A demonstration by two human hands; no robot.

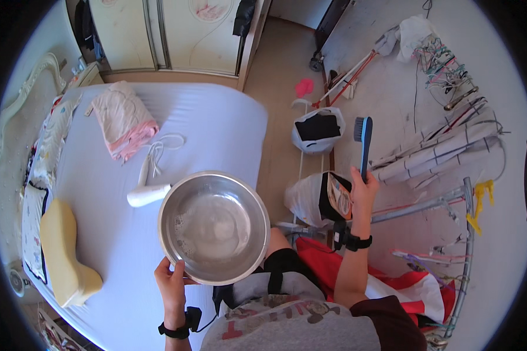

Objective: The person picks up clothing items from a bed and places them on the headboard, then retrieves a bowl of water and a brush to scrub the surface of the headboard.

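A round steel basin (216, 228) with a little sudsy water is gripped at its near left rim by my left hand (173, 284), thumb over the edge. Raised at the right, my right hand (364, 190) is closed around the handle of a blue and black scrubbing brush (365, 146), whose grey bristles point left. The basin is in front of my body, over the near right edge of the bed. A white hair dryer (149, 194) with its cord lies on the bed beside the basin, its tip partly hidden by the rim.
The bed (216, 128) has a pale sheet, a folded pink and white blanket (123, 117) and a yellow pillow (67, 254). Filled plastic bags (310, 196) stand by the right wall. A metal rack (465, 251) with hangers and cloths is at the right.
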